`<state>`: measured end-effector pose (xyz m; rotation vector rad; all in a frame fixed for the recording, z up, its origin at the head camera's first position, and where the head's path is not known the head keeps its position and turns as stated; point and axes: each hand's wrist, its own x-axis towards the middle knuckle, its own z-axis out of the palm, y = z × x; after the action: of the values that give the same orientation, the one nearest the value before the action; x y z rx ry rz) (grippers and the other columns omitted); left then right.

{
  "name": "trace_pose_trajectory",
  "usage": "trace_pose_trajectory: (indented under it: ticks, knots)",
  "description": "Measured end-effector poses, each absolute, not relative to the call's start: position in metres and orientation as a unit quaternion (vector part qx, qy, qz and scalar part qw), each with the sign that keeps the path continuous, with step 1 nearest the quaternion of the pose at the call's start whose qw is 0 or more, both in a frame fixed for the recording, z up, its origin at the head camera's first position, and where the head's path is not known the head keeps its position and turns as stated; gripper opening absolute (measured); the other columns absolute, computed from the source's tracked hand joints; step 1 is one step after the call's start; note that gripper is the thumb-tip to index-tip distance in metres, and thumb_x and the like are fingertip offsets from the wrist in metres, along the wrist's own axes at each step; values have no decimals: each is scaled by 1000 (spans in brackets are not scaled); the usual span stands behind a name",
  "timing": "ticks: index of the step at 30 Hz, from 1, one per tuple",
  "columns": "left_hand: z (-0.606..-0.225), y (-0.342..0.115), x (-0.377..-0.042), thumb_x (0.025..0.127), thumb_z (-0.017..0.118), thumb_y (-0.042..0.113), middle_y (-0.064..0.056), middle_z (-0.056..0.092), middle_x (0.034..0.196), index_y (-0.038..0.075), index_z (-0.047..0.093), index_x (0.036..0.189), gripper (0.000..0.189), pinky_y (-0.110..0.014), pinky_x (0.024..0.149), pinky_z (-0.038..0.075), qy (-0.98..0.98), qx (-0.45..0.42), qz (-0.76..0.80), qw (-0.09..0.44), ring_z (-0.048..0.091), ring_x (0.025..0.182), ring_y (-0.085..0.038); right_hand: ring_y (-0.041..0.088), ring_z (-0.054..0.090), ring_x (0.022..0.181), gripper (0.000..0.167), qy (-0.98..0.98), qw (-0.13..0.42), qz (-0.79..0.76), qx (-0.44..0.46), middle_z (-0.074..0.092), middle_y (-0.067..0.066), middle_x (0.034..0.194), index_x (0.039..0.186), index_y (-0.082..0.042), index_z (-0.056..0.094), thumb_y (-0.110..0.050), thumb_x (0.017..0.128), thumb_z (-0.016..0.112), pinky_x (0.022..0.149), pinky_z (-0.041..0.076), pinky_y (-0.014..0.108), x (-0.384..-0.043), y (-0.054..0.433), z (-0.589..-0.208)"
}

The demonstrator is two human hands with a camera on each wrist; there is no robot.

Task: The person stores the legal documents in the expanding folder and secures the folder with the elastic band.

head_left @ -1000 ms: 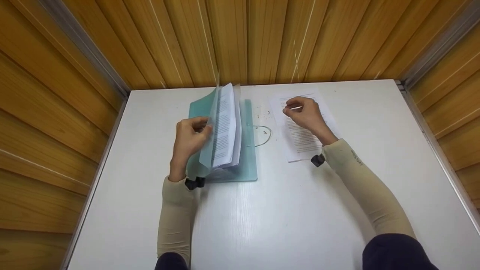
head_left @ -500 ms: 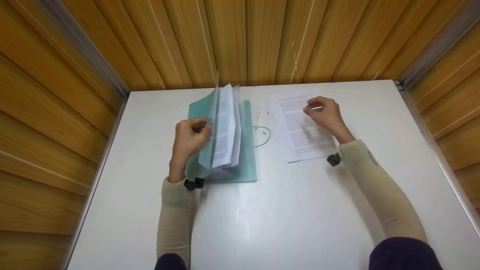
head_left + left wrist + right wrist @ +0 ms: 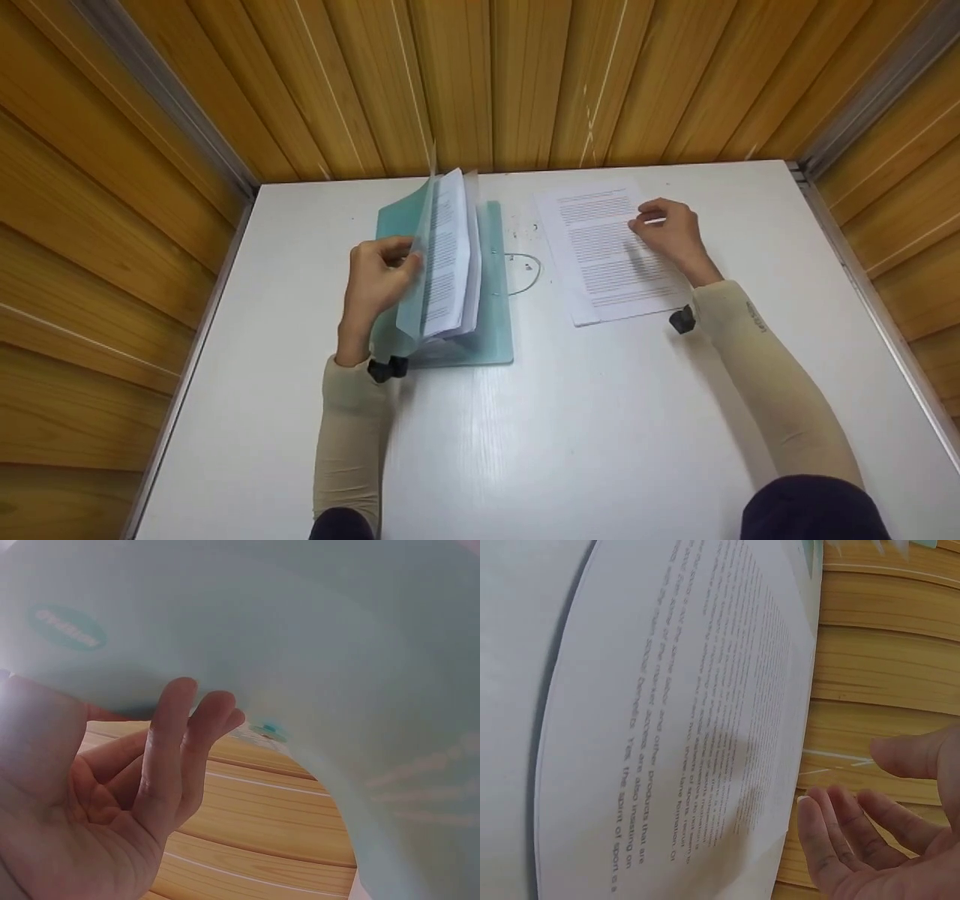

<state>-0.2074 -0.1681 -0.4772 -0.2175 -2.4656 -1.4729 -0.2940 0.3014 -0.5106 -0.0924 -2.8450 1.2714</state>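
Observation:
My left hand (image 3: 379,276) pinches the free edge of a translucent green folder cover (image 3: 300,630) and holds it raised. Printed pages (image 3: 448,259) stand half-turned just right of that cover, inside the green folder (image 3: 499,337) lying open on the table. A thin curved fastener prong (image 3: 538,276) sticks out from the folder's right edge. To the right lies a loose stack of printed sheets (image 3: 596,255). My right hand (image 3: 673,234) hovers over the right side of this stack, fingers loosely bent and nothing between them; the right wrist view shows the fingertips apart from the paper.
The white table (image 3: 480,450) runs up to a wood-patterned panel wall (image 3: 525,82) close behind the folder and sheets. More such panels close off the left and right sides. Small dark specks lie between folder and sheets.
My right hand has moved right across the loose sheets, uncovering more of the printed text. The left hand keeps the cover in nearly the same place.

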Motion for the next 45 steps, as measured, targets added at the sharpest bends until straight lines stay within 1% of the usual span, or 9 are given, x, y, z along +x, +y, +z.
trace_pose_trajectory:
  ticks: [8, 12, 16, 23, 27, 32, 35, 40, 45]
  knots:
    - [-479, -168, -208, 94, 73, 7, -16, 81, 106, -3, 81, 114, 24, -38, 76, 60, -847, -77, -510, 130, 78, 87, -26, 42, 60, 129, 49, -917, -14, 392, -64, 61, 26, 142, 145, 2, 58, -21, 103, 69, 113, 47, 56, -297, 316, -520]
    - [-478, -168, -207, 93, 73, 6, -18, 81, 107, -4, 81, 113, 24, -42, 78, 62, -849, -79, -506, 134, 79, 88, -29, 43, 58, 130, 50, -921, -16, 385, -63, 59, 27, 144, 145, 3, 57, -20, 103, 69, 112, 47, 56, -296, 324, -526]
    - [-477, -167, -207, 92, 73, 7, -20, 80, 110, -5, 80, 114, 26, -46, 80, 63, -854, -77, -497, 134, 79, 90, -32, 44, 56, 130, 49, -923, -12, 381, -54, 58, 29, 143, 143, 5, 57, -18, 101, 70, 108, 47, 56, -295, 331, -533]
    - [-477, -166, -208, 94, 73, 8, -17, 81, 111, -3, 81, 116, 26, -42, 78, 62, -854, -74, -500, 125, 78, 89, -28, 44, 55, 128, 51, -926, -4, 373, -51, 59, 30, 140, 140, 7, 58, -16, 98, 73, 109, 44, 57, -294, 335, -542]
    - [-478, -166, -207, 94, 73, 8, -16, 81, 111, -3, 81, 116, 25, -43, 79, 62, -852, -75, -503, 127, 78, 89, -28, 43, 54, 128, 53, -927, -2, 371, -49, 57, 30, 141, 141, 8, 56, -15, 97, 75, 109, 44, 56, -293, 335, -543]
    - [-479, -165, -208, 94, 73, 7, -16, 81, 111, -2, 81, 116, 25, -43, 79, 63, -852, -75, -503, 127, 78, 90, -28, 41, 52, 121, 57, -930, 1, 363, -52, 57, 31, 136, 143, 10, 54, -15, 96, 75, 105, 44, 55, -292, 333, -544]
    - [-479, -165, -208, 94, 73, 7, -16, 81, 112, -2, 80, 117, 26, -42, 78, 62, -852, -75, -502, 125, 78, 90, -28, 39, 50, 117, 58, -930, -5, 362, -61, 56, 30, 133, 143, 10, 54, -15, 96, 75, 103, 43, 54, -293, 331, -544]
    - [-480, -165, -208, 94, 73, 7, -17, 81, 111, -4, 80, 117, 26, -42, 78, 62, -851, -75, -503, 129, 78, 89, -27, 38, 48, 118, 57, -926, -27, 368, -77, 55, 29, 131, 140, 13, 54, -16, 96, 75, 106, 42, 55, -295, 331, -543]
    - [-481, -164, -208, 93, 73, 7, -17, 81, 108, -4, 81, 114, 24, -43, 79, 62, -848, -83, -505, 136, 79, 88, -28, 39, 49, 118, 60, -926, -42, 367, -80, 56, 32, 133, 140, 18, 53, -16, 95, 75, 106, 43, 56, -296, 333, -541]
